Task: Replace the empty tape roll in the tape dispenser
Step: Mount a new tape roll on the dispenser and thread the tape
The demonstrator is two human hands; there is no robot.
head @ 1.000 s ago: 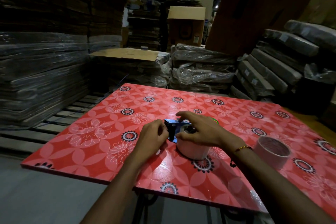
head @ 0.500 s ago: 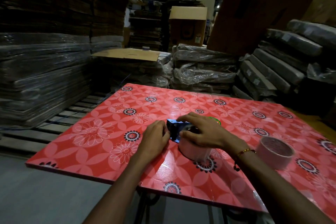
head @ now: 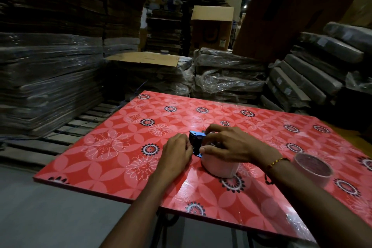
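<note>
A: 2 hands meet at one spot in the head view, near the middle of the red flowered surface (head: 112, 147). What does each have?

B: The left hand (head: 176, 152) is curled, its fingertips against the left side of the blue tape dispenser (head: 195, 143); whether they pinch it or only steady it, I cannot tell. The right hand (head: 231, 145) arches over the dispenser and the pale tape roll (head: 220, 168) under it, thumb pressed on the roll's upper edge, fingers bent down on top.

A: And the roll sits where?

B: Flat on the surface, hole upward, just right of the dispenser and touching it. A second roll (head: 313, 169), with a thin wall, stands well apart to the right, beside the right forearm; probably the spent core.

A: What does the next move turn on?

B: The dispenser lies left of the roll, between the 2 hands. I judge the right hand must press roll and dispenser together while the left braces.
</note>
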